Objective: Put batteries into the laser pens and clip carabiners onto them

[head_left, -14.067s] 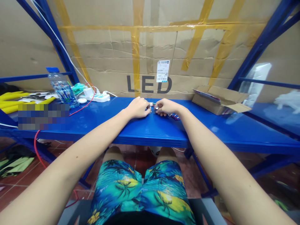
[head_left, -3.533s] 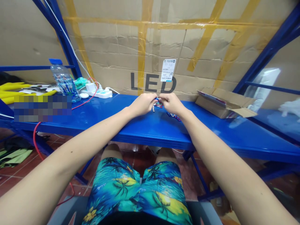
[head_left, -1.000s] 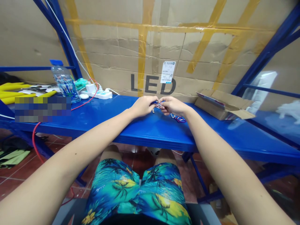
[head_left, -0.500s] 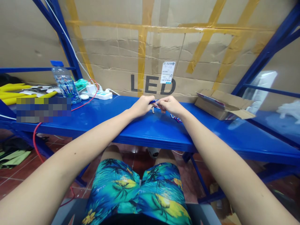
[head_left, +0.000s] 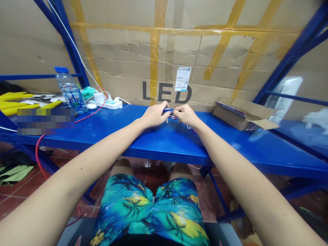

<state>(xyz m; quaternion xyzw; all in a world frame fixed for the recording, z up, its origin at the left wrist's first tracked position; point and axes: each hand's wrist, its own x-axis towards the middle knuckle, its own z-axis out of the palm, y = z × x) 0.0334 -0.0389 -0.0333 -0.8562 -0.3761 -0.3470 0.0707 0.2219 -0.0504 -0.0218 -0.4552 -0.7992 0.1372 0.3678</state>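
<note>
My left hand [head_left: 157, 114] is over the blue tabletop [head_left: 164, 143], its thumb and index finger curled round a small blue piece [head_left: 166, 110]. My right hand [head_left: 186, 115] is close beside it, fingertips pinched together; what they grip is too small to make out. Between the hands show small red and white wire-like pieces [head_left: 173, 117], possibly paper clips. A short ribbed, silvery-brown piece [head_left: 167, 120] is just below my left fingers. Under my right wrist lies a little group of blue, red and white pieces [head_left: 191, 129], partly covered by the wrist.
An open cardboard box [head_left: 238, 114] sits to the right. On the left stand a water bottle [head_left: 70, 90] and a white power strip [head_left: 110, 103], with a red cable [head_left: 89, 118] crossing the tabletop. A large taped carton [head_left: 123, 61] forms the back.
My left index finger has risen and arched above the blue piece. My right fingers have drawn in slightly, so more of the red and white pieces shows between the hands.
</note>
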